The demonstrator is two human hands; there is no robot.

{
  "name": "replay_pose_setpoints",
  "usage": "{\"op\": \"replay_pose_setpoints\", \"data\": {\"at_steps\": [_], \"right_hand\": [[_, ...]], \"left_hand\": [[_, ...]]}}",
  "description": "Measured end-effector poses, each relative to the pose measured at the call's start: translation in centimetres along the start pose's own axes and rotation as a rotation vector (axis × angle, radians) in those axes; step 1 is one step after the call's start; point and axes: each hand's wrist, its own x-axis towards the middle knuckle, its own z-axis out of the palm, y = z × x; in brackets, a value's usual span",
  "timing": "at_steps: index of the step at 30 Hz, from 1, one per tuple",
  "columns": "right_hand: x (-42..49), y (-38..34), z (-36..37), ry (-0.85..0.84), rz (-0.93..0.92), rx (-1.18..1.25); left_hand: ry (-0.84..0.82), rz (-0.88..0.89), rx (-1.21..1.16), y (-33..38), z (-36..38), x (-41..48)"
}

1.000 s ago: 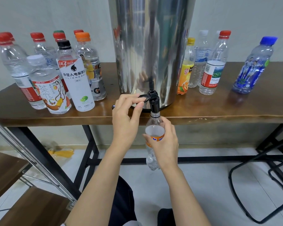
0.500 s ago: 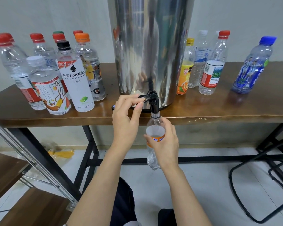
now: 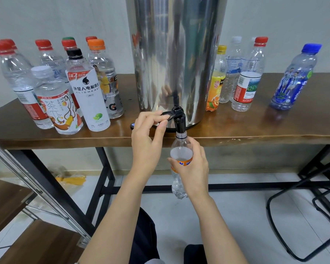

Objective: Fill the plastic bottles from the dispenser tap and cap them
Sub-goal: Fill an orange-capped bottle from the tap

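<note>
Two-handed work at the dispenser (image 3: pixel 175 54): pinching the black tap lever (image 3: pixel 164 113) with the left hand (image 3: pixel 149 141), fingers (image 3: pixel 151 114) on top and thumb beneath, placed to work the valve. Gripping the uncapped plastic bottle (image 3: pixel 181 149) in the right hand (image 3: pixel 193 168), fingers wrapped round its orange label, mouth pushed up against the spout (image 3: pixel 180 123) directly under the dispenser's front, probably to catch the flow without spilling. Held off the edge of the worktop (image 3: pixel 255 128), below the dispenser, apparently for want of room between spout and surface. Filling under way, by the look of it; cannot tell the level behind label and hand. Left of the dispenser, a cluster of capped bottles (image 3: pixel 88 88); right of it, several more (image 3: pixel 248 82). Just left of the dispenser's base, a small dark disc (image 3: pixel 132 125), possibly the cap, too hidden to say. Next, as a judgement: letting go of the lever before lowering the bottle, to avoid drips on the floor.
</note>
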Motion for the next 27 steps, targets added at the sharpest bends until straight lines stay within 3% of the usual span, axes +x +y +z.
{"op": "replay_pose_setpoints", "data": {"at_steps": [27], "right_hand": [[-0.12, 0.29, -0.10, -0.010, 0.002, 0.002]], "left_hand": [[0.013, -0.019, -0.023, 0.69, -0.01, -0.23]]}}
